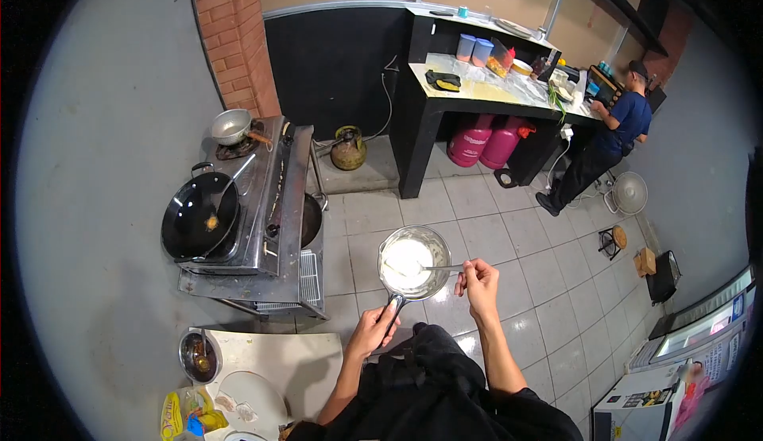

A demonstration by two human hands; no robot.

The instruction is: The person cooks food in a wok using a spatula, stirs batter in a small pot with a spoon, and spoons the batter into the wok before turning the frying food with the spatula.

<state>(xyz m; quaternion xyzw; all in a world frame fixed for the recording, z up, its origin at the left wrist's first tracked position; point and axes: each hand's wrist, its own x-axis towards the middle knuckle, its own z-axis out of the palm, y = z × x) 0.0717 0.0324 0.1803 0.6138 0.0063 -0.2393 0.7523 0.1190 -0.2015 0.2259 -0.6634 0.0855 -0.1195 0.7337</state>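
Note:
A metal saucepan (pixel 439 242) with a white mixture inside is held out in front of my body, above the tiled floor. My left hand (pixel 373 331) is closed around its dark handle. From the right, my right hand (pixel 478 284) grips the end of a metal utensil (pixel 445 268), whose far end dips into the white mixture. What shape that end has is hidden by the mixture.
A stove (pixel 256 203) at the left carries a black wok (pixel 191 217) and a small pot (pixel 231 126). Below it, a white table (pixel 314 353) holds a bowl (pixel 199 355) and a plate (pixel 258 397). A person (pixel 620 135) stands at the back counter (pixel 477 90).

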